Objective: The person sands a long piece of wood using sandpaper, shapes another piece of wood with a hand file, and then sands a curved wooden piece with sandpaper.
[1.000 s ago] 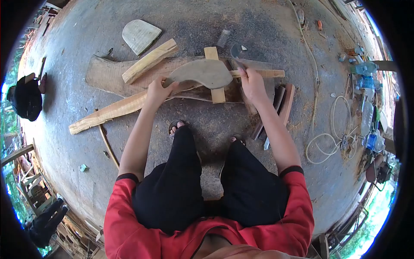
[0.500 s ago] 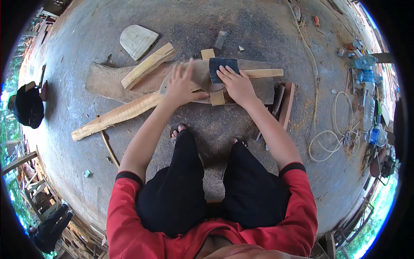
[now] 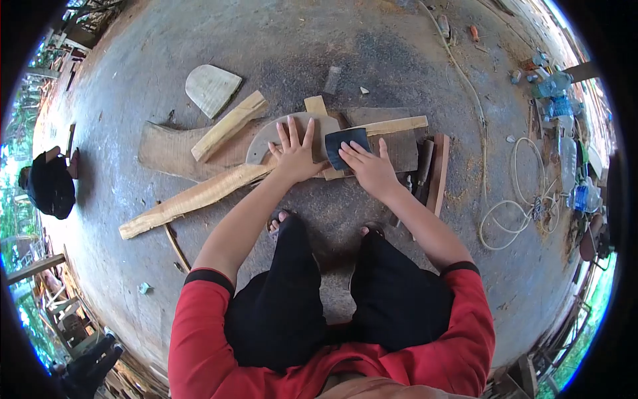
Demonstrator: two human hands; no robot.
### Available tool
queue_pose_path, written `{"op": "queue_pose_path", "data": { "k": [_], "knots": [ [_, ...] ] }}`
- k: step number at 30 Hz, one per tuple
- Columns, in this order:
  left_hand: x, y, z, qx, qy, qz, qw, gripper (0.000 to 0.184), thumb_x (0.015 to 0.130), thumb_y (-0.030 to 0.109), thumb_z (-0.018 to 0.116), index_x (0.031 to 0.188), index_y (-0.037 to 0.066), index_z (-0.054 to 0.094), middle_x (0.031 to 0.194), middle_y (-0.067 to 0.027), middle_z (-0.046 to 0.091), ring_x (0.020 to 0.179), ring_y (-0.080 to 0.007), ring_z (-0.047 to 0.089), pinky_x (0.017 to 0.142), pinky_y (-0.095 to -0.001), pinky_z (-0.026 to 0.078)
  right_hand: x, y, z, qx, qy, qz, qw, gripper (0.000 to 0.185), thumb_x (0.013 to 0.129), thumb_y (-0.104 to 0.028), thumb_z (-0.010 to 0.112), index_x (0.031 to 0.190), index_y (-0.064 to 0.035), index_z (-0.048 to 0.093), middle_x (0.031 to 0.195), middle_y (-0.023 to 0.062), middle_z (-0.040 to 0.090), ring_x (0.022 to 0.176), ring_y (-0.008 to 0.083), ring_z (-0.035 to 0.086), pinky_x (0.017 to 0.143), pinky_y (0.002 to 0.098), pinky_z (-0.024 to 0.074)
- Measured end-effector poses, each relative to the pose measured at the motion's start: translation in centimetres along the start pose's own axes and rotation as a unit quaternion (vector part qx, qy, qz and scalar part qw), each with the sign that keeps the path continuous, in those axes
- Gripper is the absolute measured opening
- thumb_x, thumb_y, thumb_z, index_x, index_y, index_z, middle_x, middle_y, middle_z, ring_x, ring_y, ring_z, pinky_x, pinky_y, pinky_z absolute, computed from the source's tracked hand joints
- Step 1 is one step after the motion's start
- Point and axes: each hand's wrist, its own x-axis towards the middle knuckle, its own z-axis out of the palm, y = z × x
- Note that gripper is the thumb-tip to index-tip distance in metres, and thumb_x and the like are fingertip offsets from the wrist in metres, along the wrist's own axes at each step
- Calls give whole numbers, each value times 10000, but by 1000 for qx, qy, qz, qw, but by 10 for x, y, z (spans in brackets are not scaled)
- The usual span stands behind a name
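Note:
A curved, rounded wooden piece (image 3: 261, 141) lies across wooden strips in front of me. My left hand (image 3: 294, 154) rests on it with the fingers spread flat. Under my right hand (image 3: 367, 165) is a dark sheet of sandpaper (image 3: 337, 143), pressed down at the right end of the curved piece. The right palm and fingers lie flat along the sheet, thumb apart. Beneath everything sits a wide rough plank (image 3: 163, 147). A long pale strip (image 3: 179, 205) runs out to the lower left, and a shorter pale block (image 3: 229, 126) lies on the plank.
A rounded board (image 3: 212, 90) lies on the concrete floor beyond the plank. Right of the plank are a reddish wooden bar (image 3: 439, 174) and a dark tool beside it. Coiled hose (image 3: 503, 228) and plastic bottles (image 3: 567, 163) are at far right. A person in black (image 3: 52, 186) is at left.
My left hand has come down from a raised position to lie flat on the curved piece. The right hand and sandpaper have shifted slightly toward me, and the whole view has shifted a little.

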Motion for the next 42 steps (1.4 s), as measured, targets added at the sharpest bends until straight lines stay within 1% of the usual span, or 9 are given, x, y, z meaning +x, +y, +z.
{"op": "queue_pose_path", "data": {
  "k": [6, 7, 9, 14, 20, 27, 30, 39, 42],
  "knots": [
    [1, 9, -9, -3, -56, -37, 998, 1082, 638, 702, 559, 1412, 207, -12, 1424, -238, -140, 1295, -448, -150, 953, -681, 66, 59, -1, -3, -7, 42, 44, 998, 388, 888, -130, 305, 1251, -95, 436, 1357, 25, 386, 1252, 159, 362, 1003, 626, 103],
    [2, 10, -10, 13, -73, -45, 996, 1087, 637, 714, 546, 1412, 205, -22, 1423, -235, -149, 1295, -442, -158, 961, -672, 63, 70, -1, -2, -6, 68, 54, 996, 379, 864, -105, 370, 1232, -107, 461, 1335, 21, 416, 1225, 162, 400, 1008, 610, 115],
    [2, 12, -13, 33, -91, -56, 994, 1092, 636, 726, 534, 1411, 204, -31, 1423, -231, -157, 1295, -436, -166, 969, -663, 60, 81, 0, -1, -5, 56, 61, 997, 382, 870, -107, 346, 1237, -96, 452, 1340, 26, 409, 1234, 164, 388, 1006, 617, 109],
    [-1, 15, -20, 11, -108, -66, 992, 1102, 633, 732, 531, 1409, 204, -47, 1423, -219, -173, 1295, -429, -174, 972, -662, 61, 40, 3, 5, -18, 56, 45, 997, 397, 864, -109, 350, 1252, -97, 432, 1344, 26, 405, 1235, 162, 388, 1004, 628, 90],
    [-2, 12, -8, 26, -75, -57, 995, 1065, 662, 698, 536, 1410, 198, -34, 1416, -253, -148, 1289, -469, -129, 968, -664, 83, 3, 3, -1, -77, 15, 10, 997, 407, 862, -127, 366, 1265, -113, 421, 1349, 2, 398, 1242, 155, 377, 992, 649, 77],
    [-2, 12, -9, 19, -49, -54, 997, 1049, 670, 707, 515, 1412, 186, -11, 1409, -288, -106, 1283, -502, -83, 959, -667, 111, 66, 4, -7, -71, 27, 36, 996, 409, 873, -131, 329, 1274, -98, 405, 1345, 29, 400, 1244, 174, 371, 997, 626, 125],
    [-3, 12, -8, 11, -45, -58, 997, 1053, 660, 713, 519, 1413, 189, 2, 1410, -288, -100, 1283, -503, -81, 954, -672, 110, 67, 3, -3, -34, 60, 42, 997, 410, 874, -129, 331, 1276, -103, 403, 1351, 24, 392, 1244, 167, 371, 995, 627, 128],
    [-1, 12, -6, -7, -59, -68, 996, 1018, 707, 607, 573, 1406, 216, -55, 1402, -283, -152, 1274, -507, -120, 957, -672, 97, -2, -5, -3, -62, -10, 30, 998, 404, 867, -119, 352, 1264, -125, 425, 1357, -6, 386, 1251, 150, 360, 994, 633, 120],
    [-1, 11, -1, -29, -51, -84, 995, 1015, 709, 622, 558, 1405, 223, -64, 1388, -306, -162, 1270, -509, -132, 958, -667, 89, 15, -4, 0, -64, 30, 30, 997, 396, 865, -121, 352, 1252, -117, 438, 1350, 5, 396, 1250, 156, 363, 997, 626, 125]
  ]
}}
